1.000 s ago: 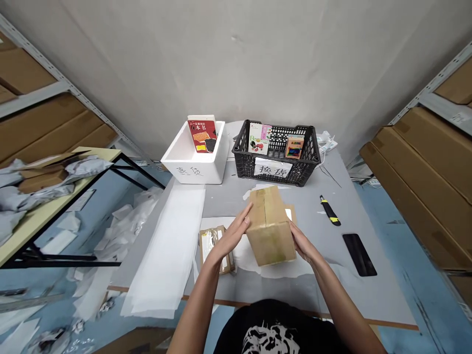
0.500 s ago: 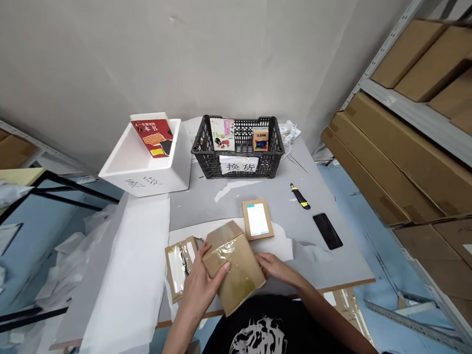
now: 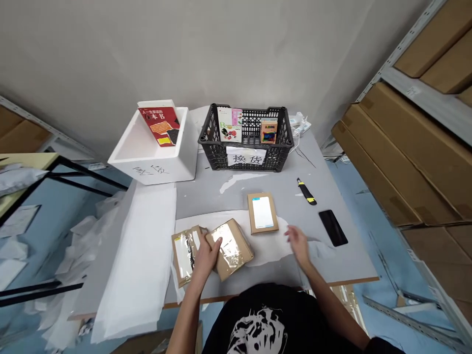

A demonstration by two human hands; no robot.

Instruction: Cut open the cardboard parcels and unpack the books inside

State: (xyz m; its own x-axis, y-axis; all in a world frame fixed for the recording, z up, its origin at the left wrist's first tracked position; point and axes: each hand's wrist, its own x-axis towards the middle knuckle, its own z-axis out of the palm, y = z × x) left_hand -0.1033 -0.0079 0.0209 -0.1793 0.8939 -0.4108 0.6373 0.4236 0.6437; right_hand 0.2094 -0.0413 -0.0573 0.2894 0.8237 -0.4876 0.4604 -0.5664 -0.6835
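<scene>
My left hand (image 3: 207, 256) grips the left side of a small taped cardboard box (image 3: 233, 248), thumb on top. The box's upper face now shows a label under shiny tape. My right hand (image 3: 298, 244) is off the box, slightly blurred, its fingers loosely apart with nothing visible in them. Just left of it lies a flat cardboard parcel (image 3: 262, 213) with a white label. Another taped parcel (image 3: 184, 255) with a black mark on its label rests beside my left hand, partly covered by it.
A black-and-yellow utility knife (image 3: 307, 191) and a black phone (image 3: 333, 227) lie on the right. At the back stand a black plastic crate (image 3: 245, 158) and a white foam box (image 3: 151, 169) with books. White foam sheet (image 3: 136, 265) covers the left side; shelved cartons (image 3: 401, 152) flank the table.
The cardboard box has been turned, bringing its label upward, and set lower toward the table. My right hand has let go of it and moved right and slightly away from me.
</scene>
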